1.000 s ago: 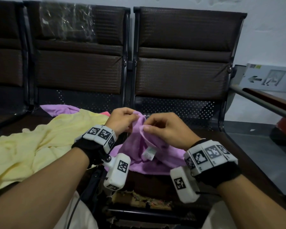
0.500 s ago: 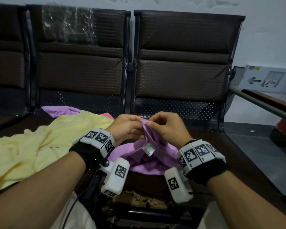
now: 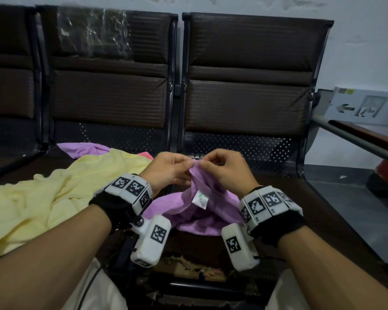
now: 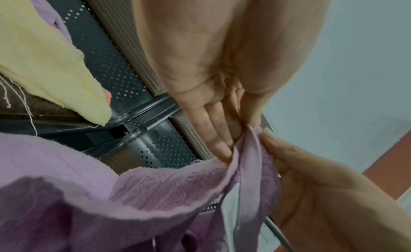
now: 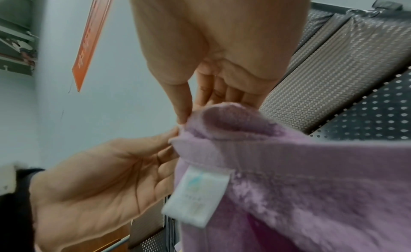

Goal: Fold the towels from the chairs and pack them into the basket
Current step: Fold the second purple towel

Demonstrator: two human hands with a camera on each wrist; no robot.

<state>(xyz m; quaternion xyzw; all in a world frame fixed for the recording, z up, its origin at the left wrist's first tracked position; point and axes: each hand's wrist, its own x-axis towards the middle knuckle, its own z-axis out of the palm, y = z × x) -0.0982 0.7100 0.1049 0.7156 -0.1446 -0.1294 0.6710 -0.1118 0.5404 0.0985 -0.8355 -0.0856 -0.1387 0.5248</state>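
A purple towel (image 3: 202, 211) with a white label (image 3: 199, 199) hangs from both hands over the front of the right-hand chair seat (image 3: 311, 209), its lower part bunched on the seat. My left hand (image 3: 187, 164) and right hand (image 3: 203, 163) pinch the same top corner, fingertips almost touching. In the left wrist view my left hand (image 4: 242, 130) nips the towel's hem (image 4: 249, 150), thumb side hidden. In the right wrist view my right hand (image 5: 184, 120) pinches the corner above the label (image 5: 198, 197). No basket is in view.
A crumpled yellow towel (image 3: 43, 198) covers the left seat, with a second purple towel (image 3: 83, 148) and a pink scrap (image 3: 145, 154) behind it. Dark chair backs (image 3: 249, 86) stand close ahead. A grey rail (image 3: 356, 139) runs on the right above the floor.
Both hands have drawn together onto one corner of the purple towel and raised it a little, so the label hangs higher. The other towels have not moved.
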